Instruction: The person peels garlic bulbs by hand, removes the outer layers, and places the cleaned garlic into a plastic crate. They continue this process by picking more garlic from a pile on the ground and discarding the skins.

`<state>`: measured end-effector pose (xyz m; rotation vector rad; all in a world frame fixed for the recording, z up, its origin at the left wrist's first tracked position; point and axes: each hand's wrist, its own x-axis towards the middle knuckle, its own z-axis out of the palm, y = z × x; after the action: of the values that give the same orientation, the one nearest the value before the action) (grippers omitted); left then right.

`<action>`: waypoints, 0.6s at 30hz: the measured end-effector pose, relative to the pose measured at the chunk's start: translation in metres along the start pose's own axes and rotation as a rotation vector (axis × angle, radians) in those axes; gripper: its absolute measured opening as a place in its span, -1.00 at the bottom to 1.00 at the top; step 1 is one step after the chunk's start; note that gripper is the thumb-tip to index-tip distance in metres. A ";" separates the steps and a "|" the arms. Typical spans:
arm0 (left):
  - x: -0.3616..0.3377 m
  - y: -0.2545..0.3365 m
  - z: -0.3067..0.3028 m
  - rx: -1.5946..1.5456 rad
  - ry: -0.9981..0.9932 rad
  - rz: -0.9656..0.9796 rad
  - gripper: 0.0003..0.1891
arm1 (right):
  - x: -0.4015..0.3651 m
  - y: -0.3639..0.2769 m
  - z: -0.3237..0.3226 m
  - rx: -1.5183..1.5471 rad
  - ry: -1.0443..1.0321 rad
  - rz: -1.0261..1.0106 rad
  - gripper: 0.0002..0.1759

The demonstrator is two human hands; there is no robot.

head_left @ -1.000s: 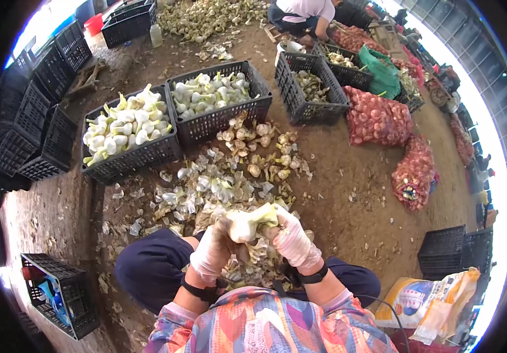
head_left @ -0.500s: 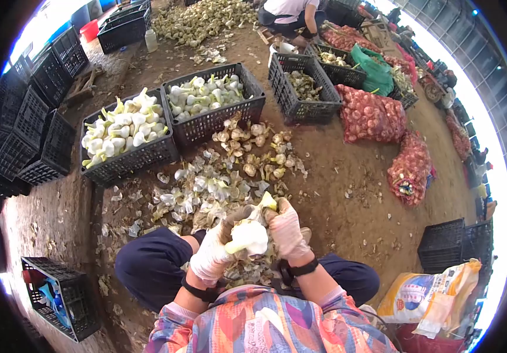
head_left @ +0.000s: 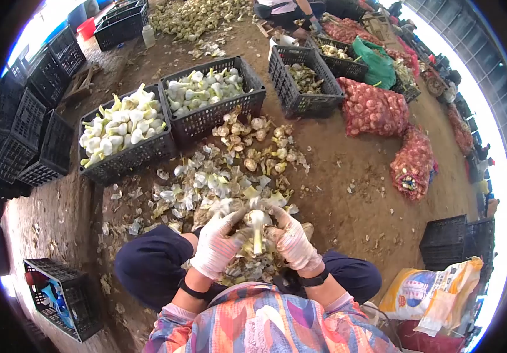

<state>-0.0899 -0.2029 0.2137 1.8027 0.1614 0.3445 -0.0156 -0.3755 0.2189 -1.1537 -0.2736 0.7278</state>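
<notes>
Both my hands wear pale, soiled gloves and meet in front of my knees. Between them is one garlic bulb [head_left: 257,219], its green-white stem pointing down toward me. The fingers of my left hand [head_left: 219,242] press on the bulb's left side. On its right side, the fingers of my right hand [head_left: 294,240] close against it. Below and beyond the hands lie loose garlic skins [head_left: 200,185]. Unpeeled brownish bulbs [head_left: 253,141] form a small heap past them. Two black crates stand behind, holding clean white garlic [head_left: 124,126] and greenish-white garlic [head_left: 203,91].
A third black crate [head_left: 306,106], red net sacks [head_left: 374,107] and a green bag [head_left: 377,62] are at the right. Another person [head_left: 283,9] crouches at the top. Stacked crates [head_left: 27,126] line the left; a yellow-white sack [head_left: 430,294] lies lower right.
My hands have come together around the bulb, which has turned from sideways to stem toward me. My right hand has lowered. The other person's arm has shifted.
</notes>
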 end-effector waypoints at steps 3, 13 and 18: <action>0.002 0.001 -0.002 0.232 -0.079 0.003 -0.66 | -0.002 -0.001 0.002 -0.429 0.031 -0.032 -0.36; 0.003 -0.017 0.003 0.486 -0.044 0.071 -0.80 | -0.003 0.000 0.011 -0.405 0.014 -0.018 -0.29; -0.005 -0.042 0.005 -0.672 0.191 -0.473 -0.70 | -0.007 -0.010 0.020 -0.032 0.007 0.085 -0.28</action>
<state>-0.0898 -0.1978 0.1711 1.0248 0.5293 0.1946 -0.0277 -0.3675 0.2371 -1.2040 -0.2321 0.7963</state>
